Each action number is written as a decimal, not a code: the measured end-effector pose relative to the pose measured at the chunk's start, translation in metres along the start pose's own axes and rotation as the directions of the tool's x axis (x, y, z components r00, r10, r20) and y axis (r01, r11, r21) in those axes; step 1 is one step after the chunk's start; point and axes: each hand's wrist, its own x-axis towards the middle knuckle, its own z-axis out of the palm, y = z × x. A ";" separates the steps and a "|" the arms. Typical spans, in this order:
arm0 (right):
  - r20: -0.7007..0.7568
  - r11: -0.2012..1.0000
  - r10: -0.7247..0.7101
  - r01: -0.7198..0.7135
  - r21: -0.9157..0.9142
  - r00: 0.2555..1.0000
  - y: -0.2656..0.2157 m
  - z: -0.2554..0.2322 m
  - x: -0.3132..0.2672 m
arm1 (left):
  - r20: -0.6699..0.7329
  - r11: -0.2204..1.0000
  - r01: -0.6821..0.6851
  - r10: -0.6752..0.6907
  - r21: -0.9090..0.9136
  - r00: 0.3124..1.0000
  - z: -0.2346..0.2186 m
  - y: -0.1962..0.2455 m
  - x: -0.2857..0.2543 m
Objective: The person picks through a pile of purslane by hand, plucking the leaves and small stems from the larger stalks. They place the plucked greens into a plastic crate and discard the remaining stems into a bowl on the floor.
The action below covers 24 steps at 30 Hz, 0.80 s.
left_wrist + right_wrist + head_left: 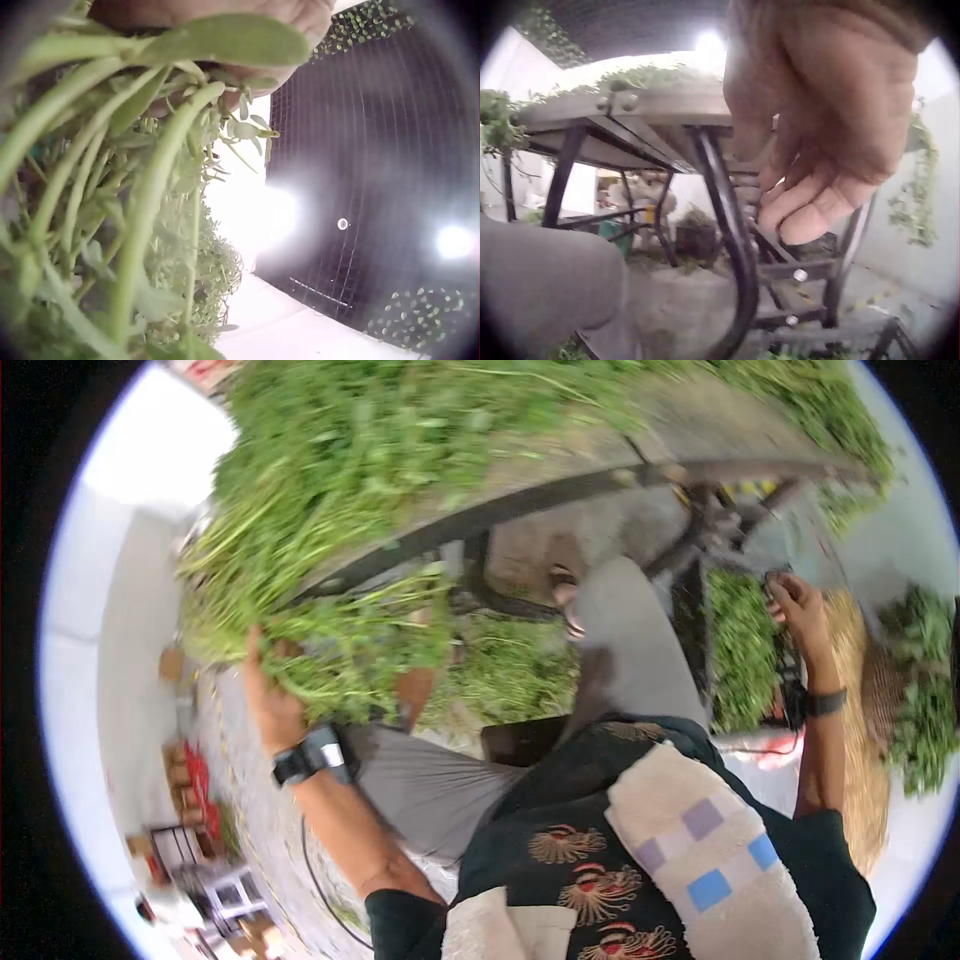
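Observation:
Leafy green stems (370, 645) hang over the near left edge of the table, and my left hand (270, 700) grips a bunch of them there. Close up in the left wrist view, thick stems (150, 202) run below the hand (225, 30). On the other side, my right hand (800, 615) is over the outer edge of a dark crate filled with greens (740, 650). Its fingers are loosely curled in the right wrist view, where the hand (825, 112) shows nothing held.
A large heap of greens (400, 450) covers the table, whose rim (520, 500) curves across the view above my knees. Black metal legs (727, 225) stand under it. More greens (510, 670) lie on the floor between my legs, and others (920, 730) stand at the far right.

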 end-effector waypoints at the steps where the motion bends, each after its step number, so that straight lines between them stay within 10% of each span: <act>1: 0.031 0.999 -0.044 0.044 0.019 0.999 -0.021 0.018 0.006 | -0.088 0.994 0.060 -0.067 -0.089 0.994 0.022 -0.001 0.000; 3: 0.127 0.982 -0.190 0.185 0.048 0.974 -0.077 0.056 0.002 | -0.204 0.992 0.018 -0.043 -0.124 0.978 0.030 0.006 -0.006; 5: 0.211 0.913 -0.400 0.407 0.010 0.892 -0.126 0.090 -0.001 | 0.116 0.966 0.159 -0.137 -0.204 0.984 0.012 0.000 0.001; 8: 0.266 0.696 -0.709 0.708 0.119 0.653 -0.192 0.138 -0.016 | 0.011 0.960 0.133 -0.135 -0.247 0.991 0.028 0.002 -0.006; 13: 0.576 0.788 -0.612 0.486 0.378 0.543 -0.271 0.212 -0.059 | 0.011 0.965 0.062 -0.061 -0.254 0.998 0.022 -0.003 -0.003; 14: 0.563 0.774 -0.627 0.518 0.366 0.539 -0.279 0.229 -0.064 | 0.194 0.959 0.092 -0.040 -0.268 0.980 0.011 -0.005 0.000; 18: 0.435 0.728 -0.685 0.522 0.445 0.584 -0.307 0.279 -0.072 | 0.115 0.969 0.061 -0.034 -0.239 0.993 0.018 -0.002 -0.006; 24: 0.310 0.489 -0.845 0.864 0.120 0.436 -0.327 0.328 -0.084 | 0.035 0.991 0.023 -0.019 -0.134 0.999 0.023 -0.001 -0.011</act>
